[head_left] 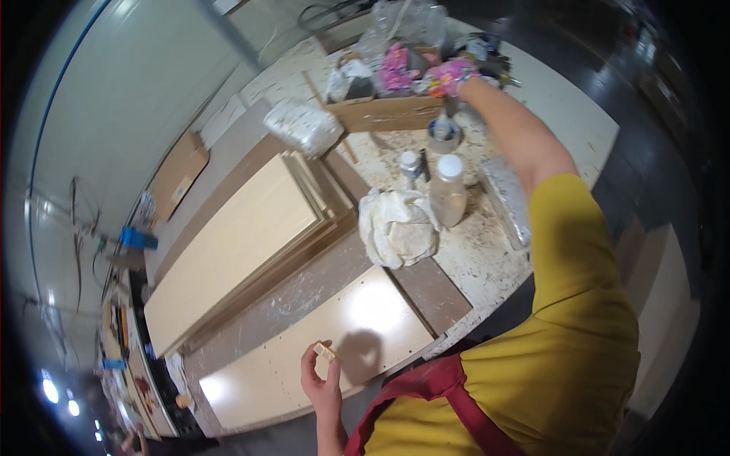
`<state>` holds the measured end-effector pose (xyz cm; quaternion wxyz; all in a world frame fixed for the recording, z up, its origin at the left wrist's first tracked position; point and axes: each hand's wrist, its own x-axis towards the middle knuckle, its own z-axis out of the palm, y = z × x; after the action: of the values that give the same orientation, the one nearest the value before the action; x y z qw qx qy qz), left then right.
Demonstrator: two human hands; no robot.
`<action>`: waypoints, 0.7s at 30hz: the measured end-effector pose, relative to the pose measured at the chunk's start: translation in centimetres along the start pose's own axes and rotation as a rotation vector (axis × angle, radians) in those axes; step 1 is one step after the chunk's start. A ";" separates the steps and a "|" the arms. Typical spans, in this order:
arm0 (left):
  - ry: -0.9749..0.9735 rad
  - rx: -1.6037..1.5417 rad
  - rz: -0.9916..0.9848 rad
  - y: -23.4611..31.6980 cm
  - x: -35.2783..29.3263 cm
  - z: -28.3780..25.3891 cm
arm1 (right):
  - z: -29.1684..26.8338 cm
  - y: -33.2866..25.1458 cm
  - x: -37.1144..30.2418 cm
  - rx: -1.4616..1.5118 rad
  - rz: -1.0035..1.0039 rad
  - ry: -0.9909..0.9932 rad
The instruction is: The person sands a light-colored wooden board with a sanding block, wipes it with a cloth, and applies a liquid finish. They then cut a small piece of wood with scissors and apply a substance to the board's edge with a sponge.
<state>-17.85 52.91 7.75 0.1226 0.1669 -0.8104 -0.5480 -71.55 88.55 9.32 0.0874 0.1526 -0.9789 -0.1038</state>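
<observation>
My left hand is raised over a pale wood board, pinching a small orange-tan block with a light face between thumb and fingers. The board lies near the table's front edge, with small dark holes along its edges. My right arm stretches to the far side of the table. There my right hand, which seems covered by a pink patterned glove, is at the right end of an open cardboard box. A similar pink cloth or glove lies in the box. The right fingers are too indistinct to read.
A stack of pale boards lies at left. Mid-table stand a crumpled white cloth, a white-capped bottle, a small jar and a tape roll. A plastic-wrapped bundle sits behind the stack.
</observation>
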 end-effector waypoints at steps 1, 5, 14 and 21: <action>0.023 -0.010 -0.011 0.2 -0.5 0.0 | 1.4 0.4 1.4 0.027 0.040 -0.096; 0.062 -0.434 -0.210 0.9 1.1 1.2 | 2.4 2.1 3.7 0.063 0.008 -0.147; 0.053 -0.872 -0.297 2.9 2.6 2.1 | -2.5 2.1 1.8 -0.245 -0.070 -0.280; 0.033 -0.506 -0.097 3.6 4.6 2.5 | -1.5 12.3 -8.7 0.475 -0.030 0.192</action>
<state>-23.49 54.44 10.19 0.1472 0.1784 -0.6364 -0.7358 -66.52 102.49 12.36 0.1401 0.1928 -0.9606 0.1428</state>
